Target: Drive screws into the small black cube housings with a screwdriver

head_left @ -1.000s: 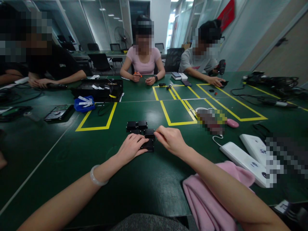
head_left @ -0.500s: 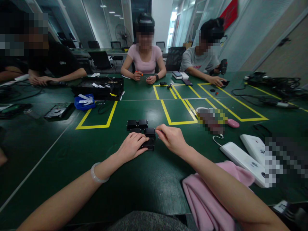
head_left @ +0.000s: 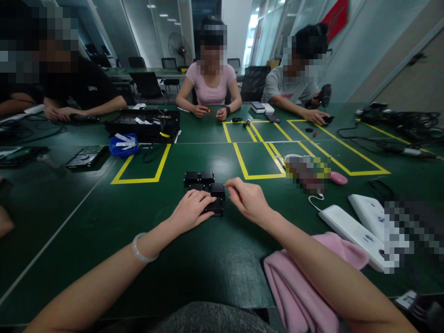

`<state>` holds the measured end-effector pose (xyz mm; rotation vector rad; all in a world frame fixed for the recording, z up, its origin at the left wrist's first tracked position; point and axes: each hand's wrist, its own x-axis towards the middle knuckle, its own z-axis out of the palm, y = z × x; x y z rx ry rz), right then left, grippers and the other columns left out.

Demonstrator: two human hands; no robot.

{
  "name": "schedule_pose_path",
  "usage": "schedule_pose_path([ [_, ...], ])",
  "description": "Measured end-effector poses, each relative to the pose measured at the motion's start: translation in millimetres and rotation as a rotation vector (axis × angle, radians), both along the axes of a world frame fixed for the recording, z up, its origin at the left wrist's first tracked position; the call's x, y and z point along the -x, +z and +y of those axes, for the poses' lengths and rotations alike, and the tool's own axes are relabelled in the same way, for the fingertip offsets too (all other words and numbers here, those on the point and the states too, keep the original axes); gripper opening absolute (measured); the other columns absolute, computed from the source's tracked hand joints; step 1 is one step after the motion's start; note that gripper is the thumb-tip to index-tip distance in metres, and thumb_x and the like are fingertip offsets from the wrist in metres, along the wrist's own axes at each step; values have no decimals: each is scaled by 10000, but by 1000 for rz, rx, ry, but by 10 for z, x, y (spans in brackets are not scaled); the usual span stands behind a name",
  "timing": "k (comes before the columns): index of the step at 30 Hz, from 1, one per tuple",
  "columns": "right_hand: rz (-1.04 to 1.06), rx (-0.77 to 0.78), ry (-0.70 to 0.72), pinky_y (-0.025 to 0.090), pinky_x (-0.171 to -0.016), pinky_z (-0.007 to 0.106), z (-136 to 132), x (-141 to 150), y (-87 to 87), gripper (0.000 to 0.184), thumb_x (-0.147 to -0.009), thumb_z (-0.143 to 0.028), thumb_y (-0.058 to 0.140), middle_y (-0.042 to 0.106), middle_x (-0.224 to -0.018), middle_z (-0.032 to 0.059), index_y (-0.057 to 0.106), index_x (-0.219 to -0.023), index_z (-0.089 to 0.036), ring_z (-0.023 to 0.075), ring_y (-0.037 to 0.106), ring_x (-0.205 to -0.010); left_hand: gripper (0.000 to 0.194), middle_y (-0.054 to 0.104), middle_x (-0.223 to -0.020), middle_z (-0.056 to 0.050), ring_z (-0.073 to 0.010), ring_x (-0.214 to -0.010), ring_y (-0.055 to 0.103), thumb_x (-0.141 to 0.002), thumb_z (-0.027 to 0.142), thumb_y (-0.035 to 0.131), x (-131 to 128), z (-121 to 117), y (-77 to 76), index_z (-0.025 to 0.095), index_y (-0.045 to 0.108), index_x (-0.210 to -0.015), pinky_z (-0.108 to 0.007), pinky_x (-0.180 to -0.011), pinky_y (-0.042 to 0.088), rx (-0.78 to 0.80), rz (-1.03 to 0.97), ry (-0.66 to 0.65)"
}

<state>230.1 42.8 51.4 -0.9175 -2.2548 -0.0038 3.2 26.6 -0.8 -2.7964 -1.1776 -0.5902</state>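
The left hand, its wrist ringed by a pale translucent bangle, is clamped on a rectangular black block, fingers over the top and thumb along the near side. This block rests on the dark green counter, set in from the middle of the near edge. The right hand is held just beside it, fingers curled inward; whether the fingertips meet or pinch a small item cannot be told. Four similar black blocks lie grouped just beyond, toward the far edge. A folded pink cloth lies under the right forearm and extends past the near edge. Two white oblong devices lie toward the right edge. Farther out, left of centre, are a yellow tape outline, a blue plastic tray bearing white strips and, behind it, a long black box.
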Motion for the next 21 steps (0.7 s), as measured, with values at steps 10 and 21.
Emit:
schedule_pose_path([
  [10,-4,33,-6,382,-593,233,3,6,-18,273,-1024,-281,360,687,-740,41,610,-1002,-175,137,607,-600,303,647,-1174,-114,-272,-1088,605,-952,316,579,2,4,-21,191,586,-1228,-445,-952,459,16,-13,12],
  [21,13,9,5,381,-583,231,3,8,-26,282,-1031,-289,371,682,-720,34,621,-994,-164,133,606,-583,314,647,-1166,-121,-274,-1082,607,-945,304,607,7,4,-19,165,582,-1225,-432,-936,467,3,-6,0],
])
